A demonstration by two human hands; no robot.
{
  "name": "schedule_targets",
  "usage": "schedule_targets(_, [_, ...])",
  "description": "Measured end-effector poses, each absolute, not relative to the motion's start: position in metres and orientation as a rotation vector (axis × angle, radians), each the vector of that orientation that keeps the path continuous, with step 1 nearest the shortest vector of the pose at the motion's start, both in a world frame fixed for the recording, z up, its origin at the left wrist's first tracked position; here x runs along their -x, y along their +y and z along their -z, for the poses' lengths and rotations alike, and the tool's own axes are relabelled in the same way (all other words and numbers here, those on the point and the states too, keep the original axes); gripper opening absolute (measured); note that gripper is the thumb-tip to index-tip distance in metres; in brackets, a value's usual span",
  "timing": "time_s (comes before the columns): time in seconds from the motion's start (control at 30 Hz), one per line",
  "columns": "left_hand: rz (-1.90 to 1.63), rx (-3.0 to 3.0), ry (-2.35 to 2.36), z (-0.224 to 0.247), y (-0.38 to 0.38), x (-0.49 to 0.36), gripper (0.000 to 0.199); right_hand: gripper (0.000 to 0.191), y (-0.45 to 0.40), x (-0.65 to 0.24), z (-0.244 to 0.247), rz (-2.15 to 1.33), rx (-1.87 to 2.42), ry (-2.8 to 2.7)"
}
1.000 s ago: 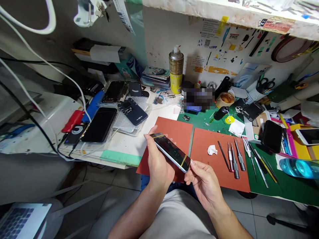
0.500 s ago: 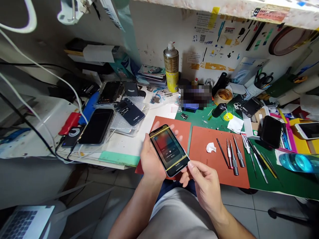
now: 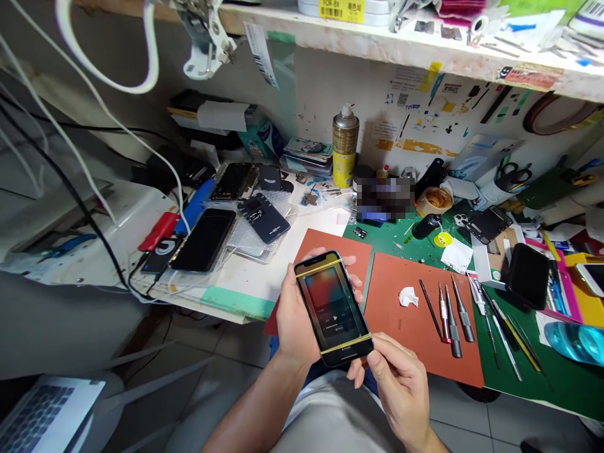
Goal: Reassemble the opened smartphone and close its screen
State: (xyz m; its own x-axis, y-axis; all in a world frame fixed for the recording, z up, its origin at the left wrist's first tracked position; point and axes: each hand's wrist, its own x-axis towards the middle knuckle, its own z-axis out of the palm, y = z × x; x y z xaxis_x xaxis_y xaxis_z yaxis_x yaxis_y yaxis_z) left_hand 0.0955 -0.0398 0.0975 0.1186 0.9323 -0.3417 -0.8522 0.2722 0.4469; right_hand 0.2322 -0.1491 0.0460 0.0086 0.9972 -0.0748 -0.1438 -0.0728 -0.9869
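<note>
A smartphone (image 3: 334, 308) with a lit screen lies tilted in my left hand (image 3: 295, 314), whose fingers wrap behind it and show along its far side. Yellow bands (image 3: 346, 343) run across the phone near its top and bottom; the screen shows a play symbol. My right hand (image 3: 399, 374) has its thumb and index finger closed on the phone's lower right corner. Just beyond the phone lies an orange-brown mat (image 3: 340, 245). On a second such mat (image 3: 387, 333) rest a crumpled white tissue (image 3: 408, 297) and several screwdrivers (image 3: 453, 321).
Phones (image 3: 205, 239) and a dark phone-shaped panel (image 3: 264, 217) lie at the left. A spray can (image 3: 344, 148) stands at the back under a shelf (image 3: 377, 47). Tweezers (image 3: 507, 340), a blue bottle (image 3: 573, 343) and a black phone (image 3: 528, 275) are on the right. Cables hang at the left.
The camera view has tilted up and shifted left, so more of the shelf shows. Both hands keep their hold on the phone, which looks slightly more upright in the view.
</note>
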Motion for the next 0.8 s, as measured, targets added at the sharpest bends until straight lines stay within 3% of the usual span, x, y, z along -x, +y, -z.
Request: schedule_targets(0.8, [-1.335, -0.281, 0.513, -0.09, -0.059, -0.094, 0.04, 0.045, -0.164, -0.226, -0.018, -1.228, 1.206, -0.989])
